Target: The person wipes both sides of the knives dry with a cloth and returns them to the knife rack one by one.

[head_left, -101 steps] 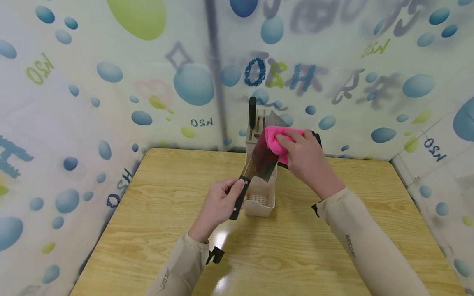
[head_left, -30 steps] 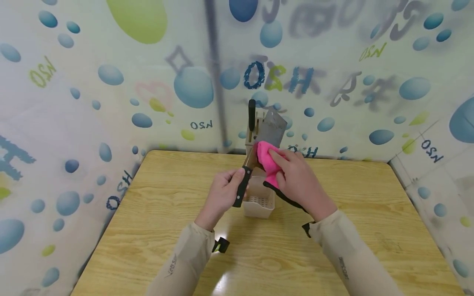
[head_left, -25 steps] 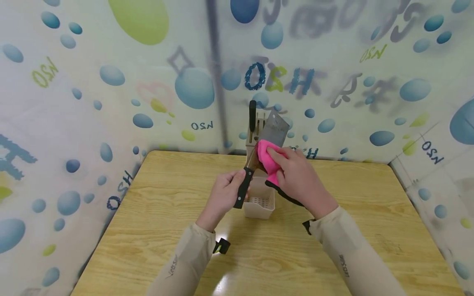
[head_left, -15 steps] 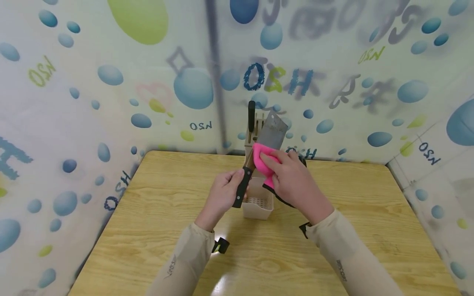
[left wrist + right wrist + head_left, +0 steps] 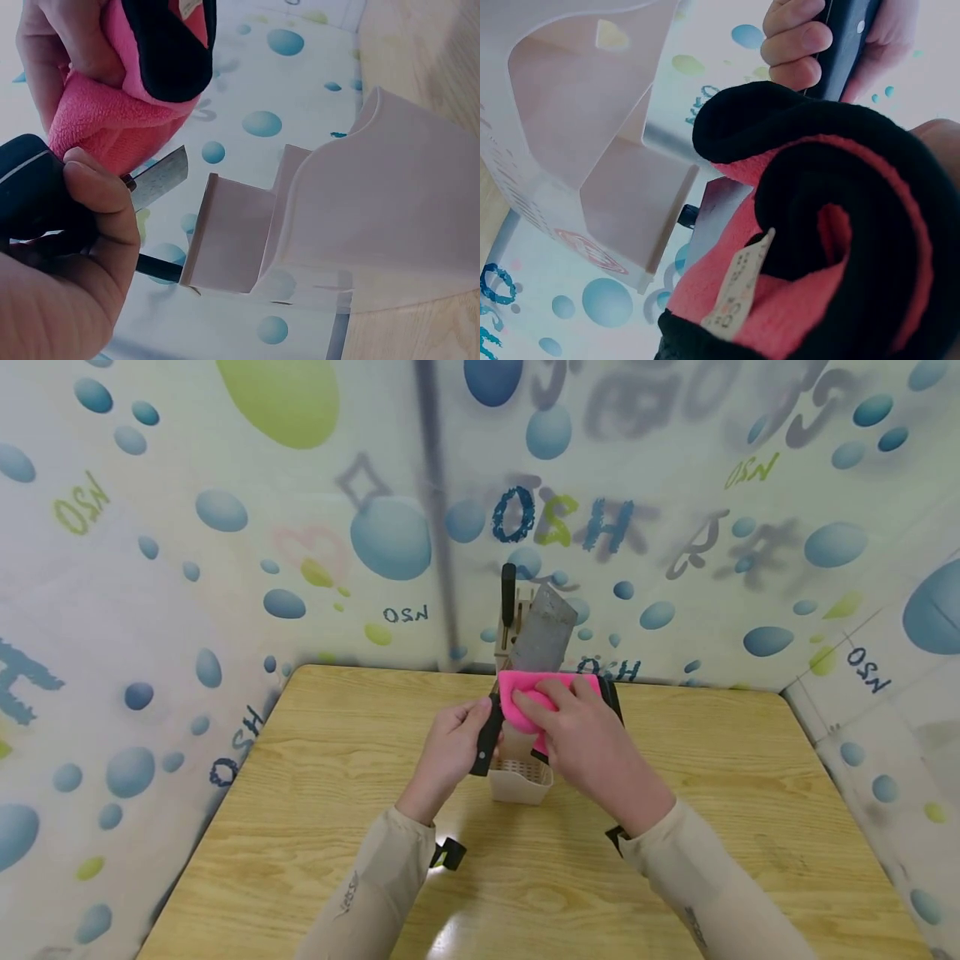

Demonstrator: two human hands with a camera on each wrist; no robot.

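My left hand (image 5: 447, 750) grips the black handle of a cleaver (image 5: 546, 628), whose broad grey blade slants up and to the right. Bunched in my right hand (image 5: 592, 743) is a pink cloth (image 5: 517, 683) with black edging, lying across the blade's lower end close to the handle. The cloth hides that part of the blade. In the right wrist view the cloth's black trim (image 5: 900, 165) and a white label (image 5: 739, 289) face the camera. The left wrist view shows my thumb (image 5: 94, 180) along the handle, right beside the cloth.
Behind the cleaver stands a beige knife holder (image 5: 521, 791) with a perforated front compartment. A black-handled knife (image 5: 508, 593) is upright in its rear slots. The wood-patterned table (image 5: 337, 760) meets a wall (image 5: 300, 527) printed with blue drops.
The pink cloth has moved down the blade from its upper part to near the handle, with my right hand. More of the upper blade shows now. My left hand keeps its grip.
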